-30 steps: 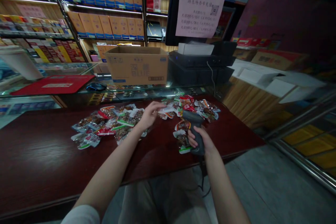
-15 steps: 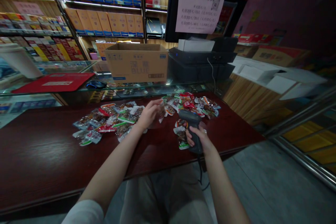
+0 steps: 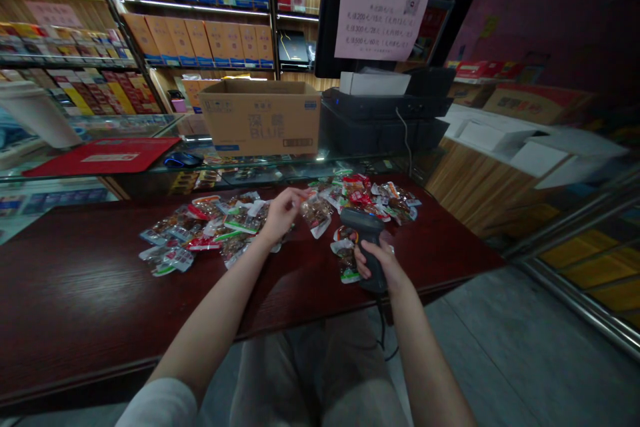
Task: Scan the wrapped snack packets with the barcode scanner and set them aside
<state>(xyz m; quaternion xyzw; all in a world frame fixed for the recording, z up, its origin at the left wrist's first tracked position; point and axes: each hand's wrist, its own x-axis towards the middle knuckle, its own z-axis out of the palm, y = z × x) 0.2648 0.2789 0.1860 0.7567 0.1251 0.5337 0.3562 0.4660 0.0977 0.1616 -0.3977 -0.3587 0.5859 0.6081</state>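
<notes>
Between the thumb and fingers of my left hand [image 3: 284, 215] is the upper edge of a clear snack packet [image 3: 316, 212] with brown contents. My right hand [image 3: 376, 260] is wrapped round the handle of a black barcode scanner [image 3: 364, 221], whose head points left toward the packet. Just left of the scanner lie a couple of snack packets [image 3: 345, 259], partly hidden by it. One pile of snack packets [image 3: 205, 230] is spread left of my left hand; a second pile [image 3: 357, 190] lies beyond the scanner.
The dark red wooden table [image 3: 90, 287] has a glass counter behind it. On that counter stand a cardboard box [image 3: 260, 121], a computer mouse [image 3: 183, 159], a red mat [image 3: 107, 156] and a paper cup [image 3: 37, 113]. The scanner's cable [image 3: 383, 327] hangs over the table's front edge.
The packet in my left hand has turned and now hangs flatter and more fully in view, right of my fingers. My right hand and the scanner have stayed nearly still.
</notes>
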